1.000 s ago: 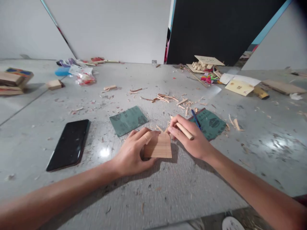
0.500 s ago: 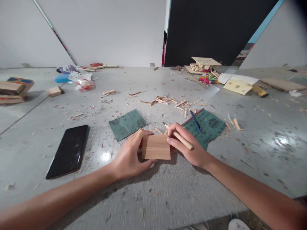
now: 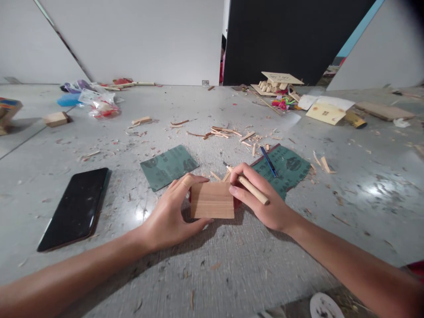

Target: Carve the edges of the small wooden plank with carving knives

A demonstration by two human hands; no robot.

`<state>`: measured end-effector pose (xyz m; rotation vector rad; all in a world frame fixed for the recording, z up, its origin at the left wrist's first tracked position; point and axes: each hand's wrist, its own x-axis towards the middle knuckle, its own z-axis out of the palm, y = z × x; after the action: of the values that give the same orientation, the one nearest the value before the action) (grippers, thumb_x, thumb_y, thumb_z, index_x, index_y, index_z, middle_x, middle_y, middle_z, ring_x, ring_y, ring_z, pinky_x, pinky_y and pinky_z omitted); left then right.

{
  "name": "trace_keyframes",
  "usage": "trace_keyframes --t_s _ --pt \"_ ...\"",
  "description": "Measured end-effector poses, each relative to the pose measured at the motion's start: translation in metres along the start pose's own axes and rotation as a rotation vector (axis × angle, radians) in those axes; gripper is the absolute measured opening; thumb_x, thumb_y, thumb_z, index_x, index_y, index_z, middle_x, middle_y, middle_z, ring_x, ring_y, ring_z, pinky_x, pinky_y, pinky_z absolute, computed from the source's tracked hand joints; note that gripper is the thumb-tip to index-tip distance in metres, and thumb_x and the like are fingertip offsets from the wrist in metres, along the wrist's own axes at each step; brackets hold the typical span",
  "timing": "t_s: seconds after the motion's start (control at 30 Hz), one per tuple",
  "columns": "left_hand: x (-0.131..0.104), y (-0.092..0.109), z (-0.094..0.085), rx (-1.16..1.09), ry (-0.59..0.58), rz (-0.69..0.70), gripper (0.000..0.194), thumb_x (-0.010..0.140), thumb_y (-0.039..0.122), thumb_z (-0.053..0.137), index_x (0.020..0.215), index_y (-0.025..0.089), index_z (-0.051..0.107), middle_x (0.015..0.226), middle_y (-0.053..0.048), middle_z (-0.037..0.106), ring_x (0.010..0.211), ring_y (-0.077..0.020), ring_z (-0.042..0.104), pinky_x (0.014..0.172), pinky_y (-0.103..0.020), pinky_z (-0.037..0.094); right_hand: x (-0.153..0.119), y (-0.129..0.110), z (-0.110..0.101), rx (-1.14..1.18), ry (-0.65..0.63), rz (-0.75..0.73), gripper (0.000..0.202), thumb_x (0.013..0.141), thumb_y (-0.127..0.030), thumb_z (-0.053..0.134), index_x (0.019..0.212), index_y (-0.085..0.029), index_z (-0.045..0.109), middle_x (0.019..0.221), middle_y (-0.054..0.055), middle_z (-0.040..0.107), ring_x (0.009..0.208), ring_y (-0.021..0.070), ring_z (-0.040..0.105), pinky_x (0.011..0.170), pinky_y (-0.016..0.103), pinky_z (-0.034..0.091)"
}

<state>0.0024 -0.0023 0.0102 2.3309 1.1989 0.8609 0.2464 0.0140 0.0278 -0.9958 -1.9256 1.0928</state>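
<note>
Nearest on my feed, my left hand point(image 3: 172, 212) pinches a small wooden board point(image 3: 212, 201) over the grey table point(image 3: 212, 274), thumb along its near edge, fingers behind. My right hand point(image 3: 261, 198) pinches a slim wooden-handled tool point(image 3: 253, 190) at the board's far right corner. Left lies a black phone point(image 3: 74, 207); farther, a green sheet point(image 3: 169, 168), then wood shavings point(image 3: 247, 136), then a black panel point(image 3: 294, 39).

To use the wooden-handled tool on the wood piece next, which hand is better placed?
Probably the right hand: it grips the wooden-handled tool beside the right edge of the wood piece, while the left hand holds the opposite side.
</note>
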Motion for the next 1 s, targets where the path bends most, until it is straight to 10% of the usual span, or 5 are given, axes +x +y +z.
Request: trace_keyframes --t_s 1.0 --pt "0.0028 0.0031 -0.0014 0.116 -0.065 0.029 0.062 0.076 0.036 0.076 0.128 0.024 0.044 0.121 -0.006 0.063 0.104 -0.0249 0.059 0.087 -0.041 0.045 -0.0005 0.0086 0.0034 -0.118 0.01 -0.008 0.007 0.1 -0.024 0.052 0.096 -0.024 0.046 0.084 -0.004 0.052 0.073 0.011 0.049 0.067 0.028 0.038"
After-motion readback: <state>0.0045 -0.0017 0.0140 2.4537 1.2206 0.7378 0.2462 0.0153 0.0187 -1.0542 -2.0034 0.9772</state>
